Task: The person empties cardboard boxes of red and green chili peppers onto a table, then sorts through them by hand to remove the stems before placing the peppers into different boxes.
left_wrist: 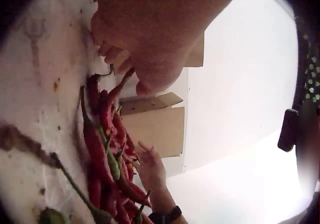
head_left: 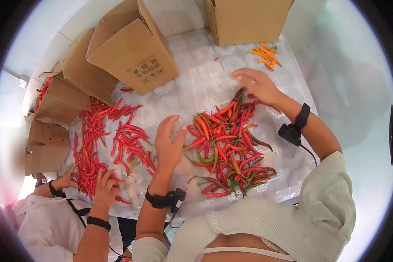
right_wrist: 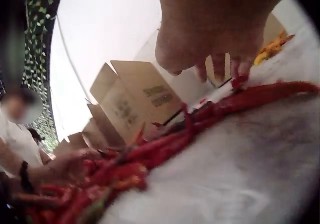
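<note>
A heap of mixed red, dark and green chili peppers lies on the pale patterned table. Along its left edge is my left hand, fingers extended and thumb apart, near the peppers. The left wrist view has this hand above the table, thumb close to a pepper stem. My right hand hovers at the heap's far end, fingers reaching leftward. In the right wrist view, a red pepper piece shows at the fingertips of this hand; whether they touch it is unclear. No grip is visible.
Orange peppers lie at the far right, beside a cardboard box. More boxes line the left side. Another person's hands work at a pile of red peppers on the left.
</note>
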Tool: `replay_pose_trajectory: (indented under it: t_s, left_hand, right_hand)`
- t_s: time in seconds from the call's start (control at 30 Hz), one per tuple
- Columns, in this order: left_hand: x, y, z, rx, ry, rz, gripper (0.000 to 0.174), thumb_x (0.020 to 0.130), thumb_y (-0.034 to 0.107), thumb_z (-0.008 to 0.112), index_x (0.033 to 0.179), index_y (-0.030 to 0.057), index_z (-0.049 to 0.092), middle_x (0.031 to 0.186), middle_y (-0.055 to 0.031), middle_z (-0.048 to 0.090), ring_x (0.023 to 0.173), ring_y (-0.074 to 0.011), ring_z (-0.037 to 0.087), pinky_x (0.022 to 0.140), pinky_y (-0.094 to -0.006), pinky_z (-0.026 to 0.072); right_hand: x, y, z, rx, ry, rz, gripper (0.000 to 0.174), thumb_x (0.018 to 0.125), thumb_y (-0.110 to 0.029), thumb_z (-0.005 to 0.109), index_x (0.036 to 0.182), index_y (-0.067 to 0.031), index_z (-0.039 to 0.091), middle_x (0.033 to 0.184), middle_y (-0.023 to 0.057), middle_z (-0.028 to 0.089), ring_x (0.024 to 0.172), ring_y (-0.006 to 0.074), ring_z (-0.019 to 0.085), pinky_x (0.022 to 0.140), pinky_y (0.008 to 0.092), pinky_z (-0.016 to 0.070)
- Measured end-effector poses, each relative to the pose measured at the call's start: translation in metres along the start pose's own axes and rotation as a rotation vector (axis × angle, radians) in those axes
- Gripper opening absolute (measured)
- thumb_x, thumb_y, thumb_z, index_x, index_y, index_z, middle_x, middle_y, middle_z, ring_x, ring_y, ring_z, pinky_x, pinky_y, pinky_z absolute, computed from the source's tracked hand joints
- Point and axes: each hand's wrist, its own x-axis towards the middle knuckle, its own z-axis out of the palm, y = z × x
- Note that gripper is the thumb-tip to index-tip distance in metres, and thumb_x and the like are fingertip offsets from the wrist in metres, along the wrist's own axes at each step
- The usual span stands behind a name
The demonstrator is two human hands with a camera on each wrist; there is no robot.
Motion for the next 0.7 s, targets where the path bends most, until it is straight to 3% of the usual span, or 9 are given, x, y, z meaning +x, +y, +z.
replay_pose_trajectory:
  t_s: [0.1, 0.23, 0.43, 0.53, 0.6, 0.63, 0.7]
  left_hand:
    - [-0.008, 0.000, 0.005, 0.093, 0.011, 0.019, 0.044, 0.086, 0.024, 0.061, 0.121, -0.0011, 0.050, 0.124, -0.0212, 0.050, 0.116, -0.0344, 0.047, 0.101, -0.0401, 0.0341]
    - [-0.019, 0.007, 0.029, 0.213, 0.026, 0.092, 0.046, 0.088, 0.024, 0.056, 0.125, -0.0028, 0.047, 0.126, -0.0232, 0.048, 0.119, -0.0361, 0.044, 0.103, -0.0414, 0.0315]
    - [-0.006, 0.032, 0.063, 0.099, 0.027, 0.082, 0.046, 0.090, 0.023, 0.053, 0.124, -0.0064, 0.045, 0.125, -0.0243, 0.049, 0.118, -0.0374, 0.045, 0.102, -0.0419, 0.0326]
    - [0.001, 0.037, 0.078, -0.023, 0.090, 0.066, 0.042, 0.091, 0.021, 0.052, 0.122, -0.0056, 0.048, 0.122, -0.0229, 0.051, 0.113, -0.0354, 0.048, 0.098, -0.0404, 0.0354]
    - [0.007, 0.040, 0.085, -0.087, 0.166, 0.054, 0.039, 0.091, 0.021, 0.052, 0.120, -0.0043, 0.050, 0.119, -0.0204, 0.053, 0.108, -0.0319, 0.052, 0.095, -0.0378, 0.0388]
    - [0.012, 0.041, 0.089, -0.297, 0.137, -0.038, 0.033, 0.092, 0.021, 0.051, 0.116, -0.0022, 0.054, 0.112, -0.0148, 0.056, 0.099, -0.0229, 0.055, 0.088, -0.0325, 0.0424]
    - [0.015, 0.044, 0.097, -0.397, 0.192, -0.128, 0.030, 0.090, 0.020, 0.053, 0.111, -0.0010, 0.056, 0.110, -0.0172, 0.057, 0.102, -0.0286, 0.053, 0.091, -0.0369, 0.0396]
  right_hand:
    - [-0.006, 0.053, -0.013, -0.275, 0.209, -0.183, 0.042, 0.093, -0.035, 0.047, 0.114, -0.0003, 0.058, 0.114, 0.0171, 0.059, 0.106, 0.0309, 0.054, 0.094, 0.0394, 0.0401]
    - [-0.028, 0.033, 0.013, -0.325, 0.117, -0.274, 0.041, 0.091, -0.034, 0.047, 0.111, -0.0003, 0.060, 0.115, 0.0196, 0.056, 0.108, 0.0344, 0.051, 0.095, 0.0418, 0.0378]
    - [-0.048, 0.001, 0.078, -0.347, 0.338, -0.275, 0.035, 0.090, -0.029, 0.051, 0.108, -0.0008, 0.061, 0.109, 0.0203, 0.058, 0.105, 0.0358, 0.052, 0.092, 0.0424, 0.0395]
    - [-0.044, -0.016, 0.091, -0.164, 0.337, -0.268, 0.034, 0.089, -0.026, 0.052, 0.108, 0.0002, 0.060, 0.104, 0.0201, 0.060, 0.100, 0.0362, 0.054, 0.090, 0.0427, 0.0405]
    - [-0.038, -0.019, 0.101, -0.010, 0.349, -0.200, 0.033, 0.090, -0.023, 0.049, 0.110, 0.0016, 0.058, 0.099, 0.0193, 0.061, 0.093, 0.0340, 0.057, 0.087, 0.0384, 0.0424]
    - [-0.035, -0.022, 0.105, 0.130, 0.312, -0.142, 0.033, 0.090, -0.022, 0.048, 0.110, 0.0018, 0.057, 0.098, 0.0186, 0.062, 0.092, 0.0324, 0.057, 0.085, 0.0370, 0.0428]
    - [-0.030, -0.023, 0.115, 0.388, 0.289, -0.017, 0.032, 0.091, -0.022, 0.046, 0.109, 0.0018, 0.057, 0.095, 0.0169, 0.062, 0.089, 0.0286, 0.058, 0.083, 0.0346, 0.0432]
